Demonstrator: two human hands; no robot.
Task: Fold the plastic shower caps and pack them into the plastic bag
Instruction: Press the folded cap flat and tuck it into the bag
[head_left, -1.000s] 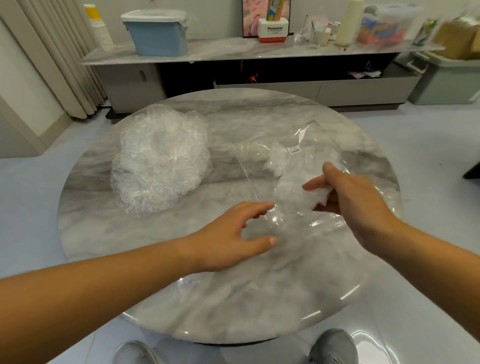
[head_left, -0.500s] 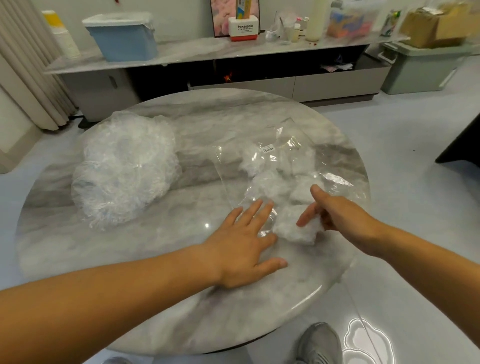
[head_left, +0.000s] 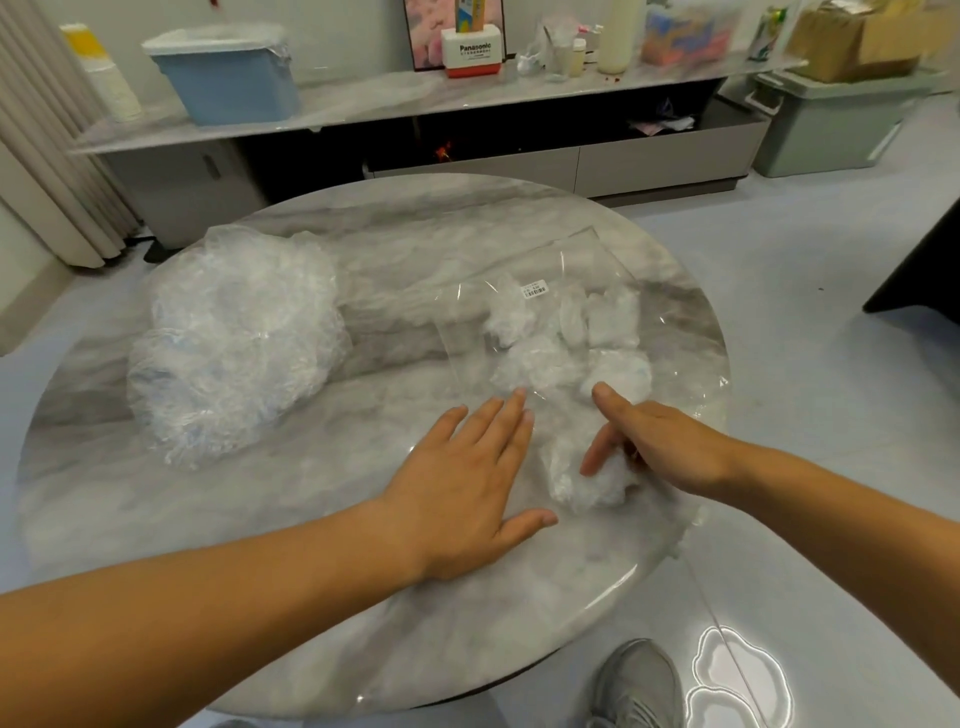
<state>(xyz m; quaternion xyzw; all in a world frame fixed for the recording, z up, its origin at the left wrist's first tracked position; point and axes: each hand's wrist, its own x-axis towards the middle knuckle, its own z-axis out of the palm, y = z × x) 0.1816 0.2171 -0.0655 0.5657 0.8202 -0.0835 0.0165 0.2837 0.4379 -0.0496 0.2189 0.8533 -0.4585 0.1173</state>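
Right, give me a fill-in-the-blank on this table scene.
The left hand lies ___ on the round table. The right hand touches one folded cap; other folded caps lie inside the plastic ___. The unfolded caps are piled on the table's ___ side.
Missing: flat; bag; left.

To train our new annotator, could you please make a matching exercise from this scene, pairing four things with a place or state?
Things:
1 left hand
2 right hand
3 cap pile
4 blue box

Places or states:
A on the shelf
B flat, fingers straight
C left side of the table
D touching a folded cap

Pairs: 1-B, 2-D, 3-C, 4-A.
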